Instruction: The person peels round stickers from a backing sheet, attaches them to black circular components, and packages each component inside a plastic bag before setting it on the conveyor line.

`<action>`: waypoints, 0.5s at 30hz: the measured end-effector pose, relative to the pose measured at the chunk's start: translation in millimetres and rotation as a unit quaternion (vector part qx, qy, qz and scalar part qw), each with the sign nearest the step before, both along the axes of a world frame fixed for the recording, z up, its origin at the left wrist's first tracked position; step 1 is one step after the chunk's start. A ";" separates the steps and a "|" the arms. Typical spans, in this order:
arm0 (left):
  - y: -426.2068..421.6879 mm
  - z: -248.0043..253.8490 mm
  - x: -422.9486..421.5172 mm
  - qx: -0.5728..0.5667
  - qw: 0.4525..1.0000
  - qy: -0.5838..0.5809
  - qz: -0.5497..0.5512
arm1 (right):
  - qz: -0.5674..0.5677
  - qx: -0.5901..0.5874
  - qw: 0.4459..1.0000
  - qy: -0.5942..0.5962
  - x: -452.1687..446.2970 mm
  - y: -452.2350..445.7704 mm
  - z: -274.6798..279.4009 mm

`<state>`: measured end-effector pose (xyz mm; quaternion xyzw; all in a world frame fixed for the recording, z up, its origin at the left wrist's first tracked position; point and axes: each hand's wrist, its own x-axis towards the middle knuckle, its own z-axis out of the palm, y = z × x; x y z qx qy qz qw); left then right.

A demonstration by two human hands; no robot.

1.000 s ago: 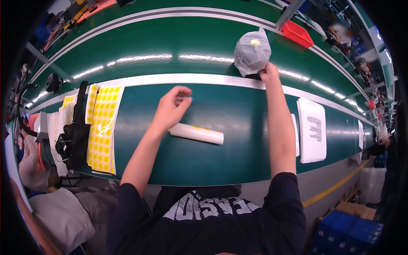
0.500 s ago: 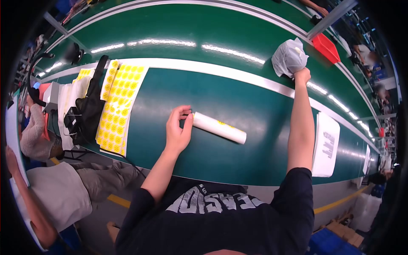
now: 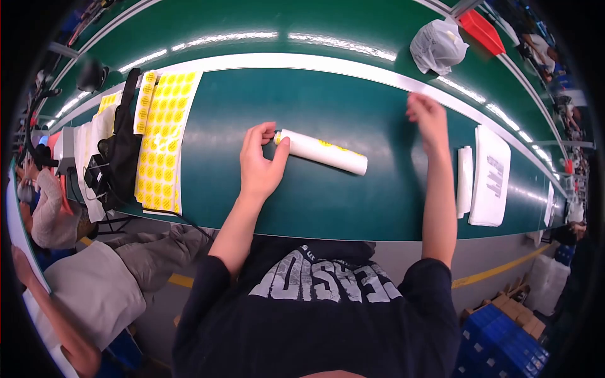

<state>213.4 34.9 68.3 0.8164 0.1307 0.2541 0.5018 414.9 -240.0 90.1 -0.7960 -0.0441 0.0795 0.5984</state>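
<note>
White roll with yellow marks lies on its side on the green bench. Taken as clock centre, with 12 pointing away from the wearer. Long axis runs from between 9 and 10 to between 3 and 4.

Left grip at 9 o'clock, right at the roll's near-left end: thumb laid over that end, fingers curved about its far side. Whether it grasps the roll or only rests against it, cannot tell.

Right grip between 2 and 3 o'clock, well apart from the roll. Released; fingers loosely bent and blurred, just short of the pale rail. Height over the bench hard to judge.

Crumpled pale plastic bag between 1 and 2, on the green surface past the rail, apart from the right grip. Red tray farther out at about 2, near the bag.

At 3: slim white bundle, upright in view, just beside a stack of white printed packets.

At 9, beyond the left grip: sheets of round yellow labels, overlapping; next to them a black strap-like bundle with a small black box.

Off the bench: co-worker's grey shirt at 8; blue boxes between 4 and 5, on the floor.
</note>
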 end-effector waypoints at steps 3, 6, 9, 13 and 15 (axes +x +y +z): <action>-5.3 7.8 -1.5 0.035 0.999 0.012 0.001 | 0.072 -0.032 0.996 0.034 -65.2 13.1 9.6; -6.6 7.2 -2.0 0.034 0.999 0.022 -0.024 | 0.143 0.016 0.981 0.131 -106.1 23.8 6.0; -6.2 1.9 -0.4 -0.028 0.997 0.009 -0.069 | 0.133 0.060 0.982 0.122 -121.6 34.7 4.5; -8.5 0.3 -0.5 -0.193 0.977 -0.018 -0.091 | 0.108 0.112 0.986 0.068 -121.7 42.5 -1.9; -11.4 5.3 -3.1 -0.248 0.964 -0.021 -0.094 | 0.102 0.145 0.982 0.061 -122.6 44.0 1.3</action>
